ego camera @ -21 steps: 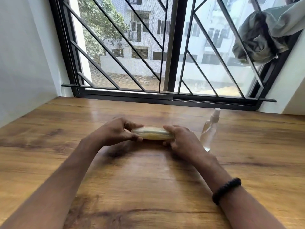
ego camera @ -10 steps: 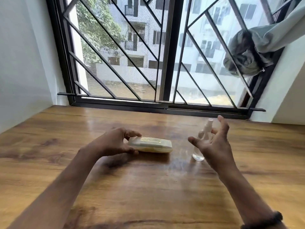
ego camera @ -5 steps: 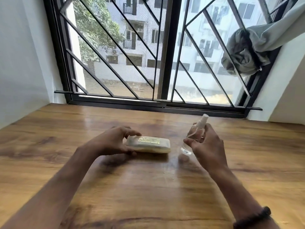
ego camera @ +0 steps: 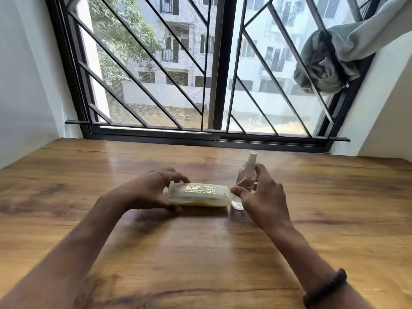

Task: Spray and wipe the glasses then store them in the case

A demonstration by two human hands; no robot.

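Both forearms outstretched; left grip (ego camera: pixel 149 192) curled, clasping; right grip (ego camera: pixel 265 197) pinching

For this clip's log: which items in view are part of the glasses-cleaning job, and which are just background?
Job:
- glasses case, closed, its left end gripped by the left hand
- spray bottle, held by the right hand
- no glasses or cloth visible

Just there:
- knotted curtain
- barred window
- wrist band
- wooden table

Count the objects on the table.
2: the case, its left end gripped by the left hand; the bottle right of it, held by the right hand. The shut case may hide more.
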